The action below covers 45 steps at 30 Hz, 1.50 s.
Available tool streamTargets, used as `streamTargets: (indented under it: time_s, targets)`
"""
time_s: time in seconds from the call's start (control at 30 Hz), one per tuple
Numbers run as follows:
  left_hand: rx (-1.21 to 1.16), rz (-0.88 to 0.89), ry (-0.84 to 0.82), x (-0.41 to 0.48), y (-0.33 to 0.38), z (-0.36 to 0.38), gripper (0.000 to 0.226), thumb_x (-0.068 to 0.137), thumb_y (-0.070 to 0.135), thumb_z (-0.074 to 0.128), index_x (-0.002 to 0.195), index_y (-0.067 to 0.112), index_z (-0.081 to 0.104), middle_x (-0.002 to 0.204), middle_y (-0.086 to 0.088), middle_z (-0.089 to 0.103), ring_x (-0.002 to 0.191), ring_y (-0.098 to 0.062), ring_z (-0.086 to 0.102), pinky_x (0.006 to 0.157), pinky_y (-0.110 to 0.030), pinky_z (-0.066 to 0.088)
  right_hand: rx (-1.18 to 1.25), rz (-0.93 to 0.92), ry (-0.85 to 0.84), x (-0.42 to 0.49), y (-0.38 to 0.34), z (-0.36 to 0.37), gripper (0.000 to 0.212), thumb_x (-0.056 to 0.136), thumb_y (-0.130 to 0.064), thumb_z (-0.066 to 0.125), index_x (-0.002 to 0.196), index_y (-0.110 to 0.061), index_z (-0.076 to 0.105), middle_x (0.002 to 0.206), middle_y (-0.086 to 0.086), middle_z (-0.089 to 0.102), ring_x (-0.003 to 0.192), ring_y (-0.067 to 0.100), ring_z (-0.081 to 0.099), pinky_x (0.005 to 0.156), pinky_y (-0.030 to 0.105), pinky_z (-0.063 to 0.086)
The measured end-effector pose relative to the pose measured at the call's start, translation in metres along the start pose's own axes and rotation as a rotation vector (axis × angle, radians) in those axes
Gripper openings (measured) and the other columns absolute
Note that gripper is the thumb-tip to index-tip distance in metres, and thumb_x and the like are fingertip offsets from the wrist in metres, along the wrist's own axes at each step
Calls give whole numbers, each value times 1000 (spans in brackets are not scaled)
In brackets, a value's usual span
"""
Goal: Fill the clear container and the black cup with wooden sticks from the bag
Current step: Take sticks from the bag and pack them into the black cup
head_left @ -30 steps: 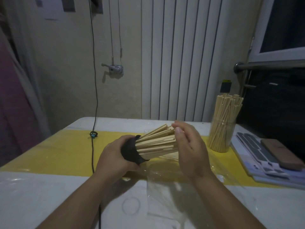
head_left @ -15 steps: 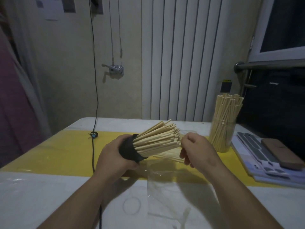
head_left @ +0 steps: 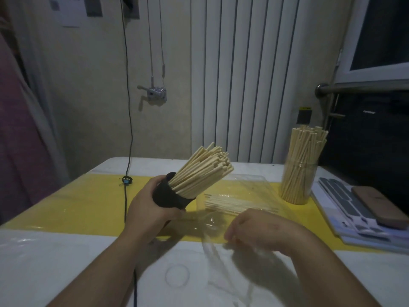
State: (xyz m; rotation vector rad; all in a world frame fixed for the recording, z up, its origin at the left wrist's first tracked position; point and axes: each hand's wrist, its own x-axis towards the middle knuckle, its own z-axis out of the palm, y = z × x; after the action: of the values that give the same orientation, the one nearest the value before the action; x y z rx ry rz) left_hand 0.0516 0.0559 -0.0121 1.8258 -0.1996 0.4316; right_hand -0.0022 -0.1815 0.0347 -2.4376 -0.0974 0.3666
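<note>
One left hand [head_left: 148, 208] grips the black cup [head_left: 170, 196] tilted rightward.

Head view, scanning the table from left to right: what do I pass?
Black cable → left hand gripping the black cup → right hand → clear container full of sticks → brown flat object on stacked sheets.

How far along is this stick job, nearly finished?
Nearly. The clear container stands packed full. The black cup, tilted in the left hand, looks almost full. A thin layer of sticks lies in the bag, where the right hand is; those are left.
</note>
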Motion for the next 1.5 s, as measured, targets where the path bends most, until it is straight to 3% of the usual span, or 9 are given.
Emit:
streamTargets:
  time_s: [0.13, 0.27, 0.4, 0.53, 0.73, 0.87, 1.0, 1.2, 1.5]
  targets:
    - [-53, -41, 5, 0, 2, 0, 81, 47, 20, 92, 117, 44, 59, 105, 18, 68, 100, -14, 66, 74, -32, 56, -395, -51, -54, 32, 19, 19, 42, 100, -22, 44, 142, -25, 48, 147, -1, 47, 130, 19, 48, 107, 29, 39]
    - [-89, -67, -15, -1, 4, 0, 72, 60, 4, 91, 115, 38, 59, 107, 12, 67, 97, -11, 65, 67, -23, 50, -492, -5, 141, 52, 37, 33, 59, 100, -23, 36, 157, -19, 18, 165, 2, 11, 152, 23, 13, 122, 42, 18]
    - [-111, -136, -68, 0, 3, 0, 66, 62, 7, 92, 108, 40, 58, 104, 11, 68, 96, -13, 66, 66, -26, 51, -478, 76, 256, 62, 39, 35, 63, 93, -15, 41, 154, -23, 26, 159, 4, 27, 146, 28, 24, 117, 46, 21]
    - [-137, -182, -63, 1, 2, 0, 70, 48, 25, 86, 110, 39, 57, 104, 10, 70, 94, -13, 67, 65, -26, 50, -447, 66, 394, 66, 38, 34, 35, 88, -11, 46, 115, -28, 59, 124, 0, 50, 124, 29, 43, 102, 41, 36]
    - [-143, -203, -108, 1, 4, 0, 69, 68, 3, 86, 121, 32, 52, 111, 5, 67, 99, -17, 64, 67, -28, 50, -403, 34, 454, 67, 42, 35, 23, 98, -29, 46, 108, -31, 67, 122, -5, 51, 122, 25, 42, 102, 38, 32]
    - [-141, -211, -116, 0, 6, 0, 76, 58, 10, 92, 119, 33, 53, 110, 4, 67, 99, -18, 65, 68, -28, 50, -326, -5, 558, 71, 45, 38, 27, 94, -34, 53, 120, -34, 63, 136, -10, 43, 129, 23, 37, 104, 33, 32]
    - [-144, -207, -104, 0, 7, 1, 77, 45, 22, 84, 115, 37, 55, 108, 6, 69, 96, -16, 67, 71, -31, 51, -354, 18, 488, 76, 49, 40, 36, 98, -33, 46, 134, -34, 51, 140, -8, 42, 131, 23, 34, 107, 37, 30]
    - [-129, -196, -111, -1, 9, 2, 71, 66, 0, 87, 120, 33, 53, 109, 5, 66, 94, -13, 64, 66, -27, 48, -490, 81, 479, 78, 52, 42, 36, 99, -41, 39, 132, -31, 49, 137, -3, 41, 127, 27, 36, 107, 44, 30]
    - [-125, -200, -109, -1, 10, 1, 71, 53, 14, 89, 109, 39, 54, 106, 8, 66, 90, -11, 64, 63, -25, 48, -495, 110, 487, 77, 49, 38, 29, 96, -36, 41, 124, -31, 51, 135, -7, 42, 126, 27, 36, 107, 46, 29]
